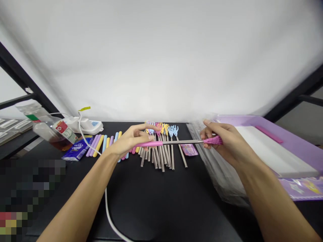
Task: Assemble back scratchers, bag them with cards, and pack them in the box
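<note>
Pink scratcher (186, 142) is going straight across, up above the black table (161, 201). The left grip (135, 137) is pinching its pink handle (155, 144). The right grip (225, 137) is pinching its darker pink head (214, 140), but it is hiding part, so the head's shape is hard to tell. More metal sticks (161, 158) with colored claws (173, 130) are lying behind. Soft-colored handles (99, 146) are lying to the left, and clear plastic bags (219, 181) are lying near the right grip.

White wall (161, 67); black tabletop (161, 201); dark slanting posts (297, 92).
</note>
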Available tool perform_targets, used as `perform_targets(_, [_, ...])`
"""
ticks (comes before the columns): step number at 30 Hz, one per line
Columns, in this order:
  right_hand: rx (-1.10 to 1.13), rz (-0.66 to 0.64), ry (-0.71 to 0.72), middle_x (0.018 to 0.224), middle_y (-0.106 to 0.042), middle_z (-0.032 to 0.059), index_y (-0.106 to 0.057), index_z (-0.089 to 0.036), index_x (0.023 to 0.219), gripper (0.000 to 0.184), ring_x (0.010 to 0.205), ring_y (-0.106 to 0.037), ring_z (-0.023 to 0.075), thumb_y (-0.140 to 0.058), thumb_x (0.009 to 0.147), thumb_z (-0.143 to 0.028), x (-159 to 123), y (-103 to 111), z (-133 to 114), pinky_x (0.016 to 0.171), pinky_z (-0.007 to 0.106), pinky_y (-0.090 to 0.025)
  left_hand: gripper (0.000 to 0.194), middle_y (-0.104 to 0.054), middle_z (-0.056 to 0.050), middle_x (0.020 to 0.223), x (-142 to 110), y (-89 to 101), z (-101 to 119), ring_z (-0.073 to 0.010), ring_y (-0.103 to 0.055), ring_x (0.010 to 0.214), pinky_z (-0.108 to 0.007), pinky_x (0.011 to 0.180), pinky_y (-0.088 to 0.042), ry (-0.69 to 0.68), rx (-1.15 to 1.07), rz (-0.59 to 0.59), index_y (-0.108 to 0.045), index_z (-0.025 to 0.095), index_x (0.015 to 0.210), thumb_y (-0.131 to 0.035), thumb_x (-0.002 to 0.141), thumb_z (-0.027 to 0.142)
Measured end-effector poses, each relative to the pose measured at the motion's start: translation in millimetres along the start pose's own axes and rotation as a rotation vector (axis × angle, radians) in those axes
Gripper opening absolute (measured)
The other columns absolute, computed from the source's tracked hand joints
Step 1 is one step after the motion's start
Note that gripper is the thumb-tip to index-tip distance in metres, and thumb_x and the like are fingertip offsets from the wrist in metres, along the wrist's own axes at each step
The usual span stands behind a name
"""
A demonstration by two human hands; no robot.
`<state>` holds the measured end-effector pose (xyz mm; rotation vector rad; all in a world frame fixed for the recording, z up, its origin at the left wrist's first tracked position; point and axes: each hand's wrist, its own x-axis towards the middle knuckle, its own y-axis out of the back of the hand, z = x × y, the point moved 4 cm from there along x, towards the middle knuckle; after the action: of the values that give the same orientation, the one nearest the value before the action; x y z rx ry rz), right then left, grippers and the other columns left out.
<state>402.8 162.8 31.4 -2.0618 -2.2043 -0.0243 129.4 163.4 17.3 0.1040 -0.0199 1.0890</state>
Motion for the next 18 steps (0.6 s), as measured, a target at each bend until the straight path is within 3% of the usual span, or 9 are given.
perform_targets(3, [-0.041,-0.051,0.011,0.059,-0.06,0.002,-0.061,-0.016,0.053,0.044,0.047,-0.056,0.0099,-0.082,0.077,-0.047,0.8,1.2,1.7,0.043,0.022,-0.045,0.04,-0.073,-0.016,0.111,3.0,-2.0,-1.3,-0.0283,-0.071,0.101,-0.038,0.082,-0.059,-0.002,-0.219,0.025,-0.07,0.02,0.118,-0.068,0.087,0.044])
perform_targets(5, [-0.084,-0.068,0.002,0.063,-0.064,0.0018,-0.068,-0.016,0.065,0.035,0.047,-0.057,0.0095,-0.086,0.072,-0.045,0.8,1.8,3.8,0.044,0.022,-0.046,0.044,-0.072,-0.018,0.115,3.9,-0.3,-2.1,-0.0304,-0.07,0.104,-0.043,0.089,-0.057,0.006,-0.288,0.048,-0.07,0.017,0.119,-0.06,0.09,0.05])
perform_targets(9, [-0.168,-0.045,0.032,0.067,-0.069,0.0018,-0.074,-0.018,0.091,0.037,0.057,-0.063,0.0131,-0.086,0.072,-0.047,0.2,0.0,4.9,0.052,0.024,-0.052,0.044,-0.074,-0.015,0.102,5.7,2.8,-3.8,-0.0266,-0.071,0.091,-0.039,0.082,-0.058,-0.013,-0.271,0.112,-0.07,0.017,0.112,-0.057,0.091,0.053])
perform_targets(12, [-0.153,0.029,0.068,0.07,-0.072,0.0057,-0.074,-0.017,0.082,0.04,0.063,-0.068,0.0153,-0.079,0.076,-0.057,0.8,-1.7,3.6,0.057,0.024,-0.054,0.041,-0.074,-0.012,0.092,8.0,-0.4,-4.9,-0.0236,-0.071,0.084,-0.035,0.074,-0.058,-0.052,-0.261,0.146,-0.071,0.017,0.105,-0.061,0.089,0.053])
perform_targets(18, [-0.006,0.102,0.081,0.064,-0.071,0.0077,-0.073,-0.017,0.07,0.051,0.058,-0.068,0.0163,-0.071,0.078,-0.067,3.0,-5.7,4.0,0.056,0.026,-0.055,0.039,-0.073,-0.01,0.083,8.6,-4.5,-4.2,-0.02,-0.068,0.076,-0.03,0.067,-0.056,-0.116,-0.294,0.218,-0.072,0.015,0.1,-0.066,0.087,0.051])
